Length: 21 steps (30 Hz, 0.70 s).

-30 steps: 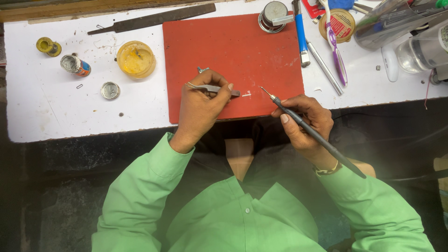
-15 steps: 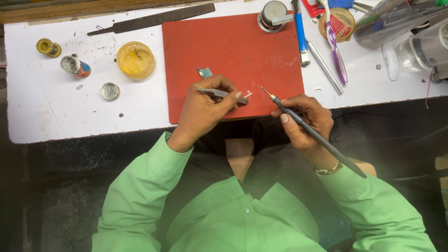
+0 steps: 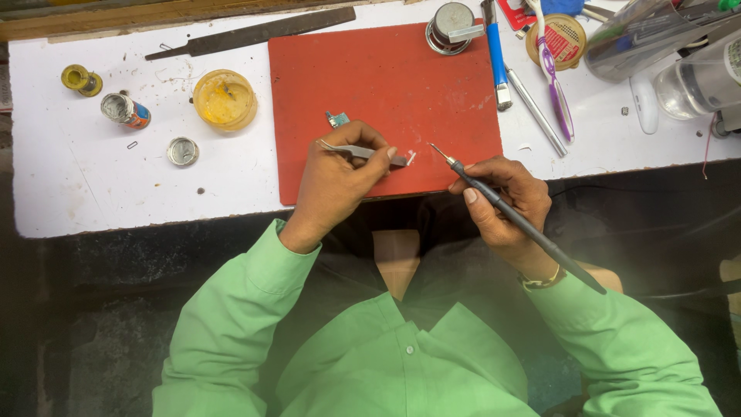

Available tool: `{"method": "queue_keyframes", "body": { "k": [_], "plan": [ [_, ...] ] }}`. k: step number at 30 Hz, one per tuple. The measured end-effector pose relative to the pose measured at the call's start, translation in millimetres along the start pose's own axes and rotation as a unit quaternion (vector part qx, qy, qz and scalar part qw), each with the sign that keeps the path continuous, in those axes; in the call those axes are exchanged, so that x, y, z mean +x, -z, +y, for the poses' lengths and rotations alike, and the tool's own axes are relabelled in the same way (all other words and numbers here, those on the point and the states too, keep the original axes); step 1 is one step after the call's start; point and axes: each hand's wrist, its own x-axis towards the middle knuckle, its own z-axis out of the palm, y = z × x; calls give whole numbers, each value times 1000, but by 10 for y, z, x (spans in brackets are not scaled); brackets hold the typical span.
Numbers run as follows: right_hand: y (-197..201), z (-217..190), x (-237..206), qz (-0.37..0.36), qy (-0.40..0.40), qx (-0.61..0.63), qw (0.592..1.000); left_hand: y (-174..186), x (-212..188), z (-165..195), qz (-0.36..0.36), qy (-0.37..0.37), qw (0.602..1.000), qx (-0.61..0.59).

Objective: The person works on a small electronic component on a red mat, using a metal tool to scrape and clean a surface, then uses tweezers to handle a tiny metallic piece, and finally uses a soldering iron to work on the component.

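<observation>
The left hand [image 3: 336, 181] pinches tweezers [image 3: 363, 151] shut on a tiny pale part [image 3: 410, 157] at the red mat's [image 3: 386, 85] near edge, apparently to steady it; the right hand [image 3: 505, 197] grips a thin-tipped iron [image 3: 517, 218] pen-style, its tip just right of the part on the mat, likely for fine control. A small blue-green component [image 3: 337, 119] lies on the mat just beyond the left hand.

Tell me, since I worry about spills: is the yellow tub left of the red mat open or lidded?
Open, it seems: the yellow tub shows its inside with bits in it, and no lid sits on it.

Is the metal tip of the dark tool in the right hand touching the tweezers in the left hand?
Apart. The head view shows bare red mat between the dark tool tip and the tweezers end, with the small pale piece.
</observation>
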Motion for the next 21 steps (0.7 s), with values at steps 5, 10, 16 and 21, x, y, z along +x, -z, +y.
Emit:
{"method": "queue_keyframes", "body": {
  "k": [5, 10, 16, 21],
  "plan": [
    [13, -12, 4, -3, -1, 0, 1000, -9, -6, 28, -16, 2, 1000, 25],
    [20, -65, 6, -5, -12, -4, 1000, 8, 16, 28, -7, 11, 1000, 2],
    [15, -90, 84, 12, 51, -82, 995, -20, 4, 16, -8, 4, 999, -32],
    [11, -109, 90, 18, 53, -97, 994, -5, 7, 26, -9, 13, 1000, -9]
  ]
}}
